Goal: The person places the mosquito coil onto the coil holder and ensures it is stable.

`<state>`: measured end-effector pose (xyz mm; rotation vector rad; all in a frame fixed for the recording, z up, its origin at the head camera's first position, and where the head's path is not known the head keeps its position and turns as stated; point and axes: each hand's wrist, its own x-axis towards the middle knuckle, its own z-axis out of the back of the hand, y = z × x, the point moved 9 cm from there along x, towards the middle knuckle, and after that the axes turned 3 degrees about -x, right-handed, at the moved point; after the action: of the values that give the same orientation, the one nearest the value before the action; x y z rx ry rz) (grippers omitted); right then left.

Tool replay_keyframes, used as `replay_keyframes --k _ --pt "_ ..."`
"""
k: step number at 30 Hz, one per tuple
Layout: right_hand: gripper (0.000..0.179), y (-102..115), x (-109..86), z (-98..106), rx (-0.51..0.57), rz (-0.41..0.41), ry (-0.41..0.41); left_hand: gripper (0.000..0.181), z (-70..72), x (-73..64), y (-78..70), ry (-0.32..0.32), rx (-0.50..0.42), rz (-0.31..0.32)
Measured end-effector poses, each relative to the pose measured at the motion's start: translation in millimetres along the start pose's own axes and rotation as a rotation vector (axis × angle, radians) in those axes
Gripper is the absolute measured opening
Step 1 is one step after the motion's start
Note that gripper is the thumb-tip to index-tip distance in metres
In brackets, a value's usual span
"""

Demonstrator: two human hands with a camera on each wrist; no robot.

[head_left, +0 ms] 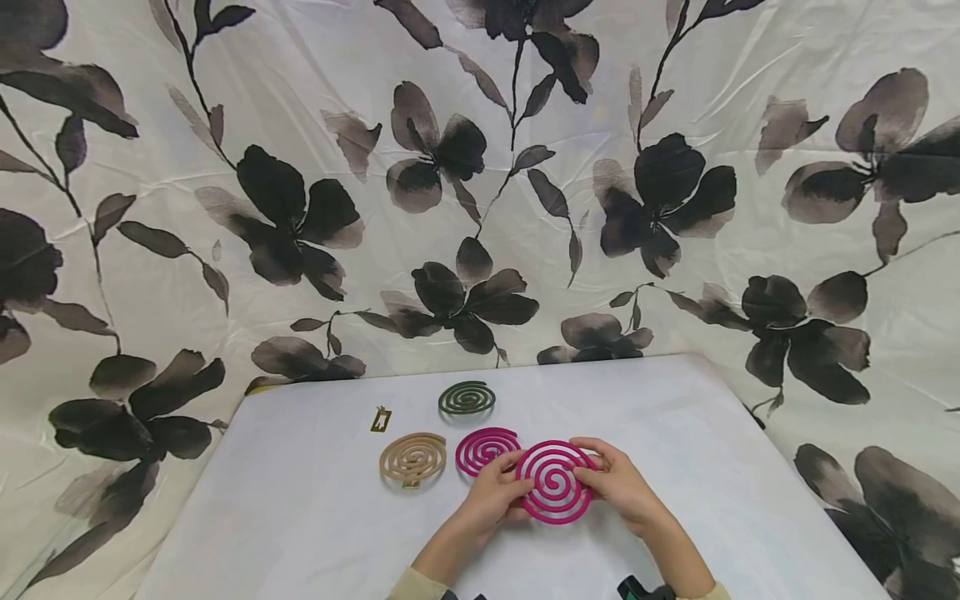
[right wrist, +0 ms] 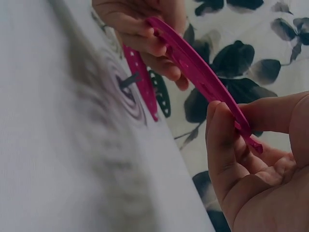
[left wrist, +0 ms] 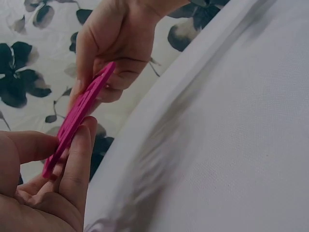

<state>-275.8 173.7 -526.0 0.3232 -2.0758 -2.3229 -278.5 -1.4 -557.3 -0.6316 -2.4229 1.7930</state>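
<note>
Both hands hold up a pink mosquito coil (head_left: 556, 442), its spiral facing the head camera. On its left edge, my left hand (head_left: 489, 498) pinches it between thumb and fingers. The right hand (head_left: 617, 487) pinches the opposite edge. From the left wrist view, the pink coil (left wrist: 79, 116) appears nearly edge-on between the two hands. The right wrist view shows the coil (right wrist: 205, 72) lifted off the table. Just behind my left hand is a second pink coil (head_left: 480, 431), partly covered by that hand.
A beige coil (head_left: 412, 435) sits left of the second pink one, with a small gold metal stand (head_left: 411, 484) showing under its front. Farther back lies a dark green coil (head_left: 467, 412). Another gold stand (head_left: 381, 419) is on the white table (head_left: 285, 517). Floral cloth (head_left: 480, 208) hangs behind.
</note>
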Motion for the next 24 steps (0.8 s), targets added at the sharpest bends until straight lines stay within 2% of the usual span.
replay_keyframes --k 12,24 --pt "0.051 6 5.5 -27 0.009 -0.004 0.056 0.059 22.0 -17.7 -9.8 -0.020 -0.018 -0.024" --pt "0.041 9 7.7 -54 0.040 0.004 0.105 0.061 47.8 -30.9 -20.0 -0.091 -0.022 -0.054"
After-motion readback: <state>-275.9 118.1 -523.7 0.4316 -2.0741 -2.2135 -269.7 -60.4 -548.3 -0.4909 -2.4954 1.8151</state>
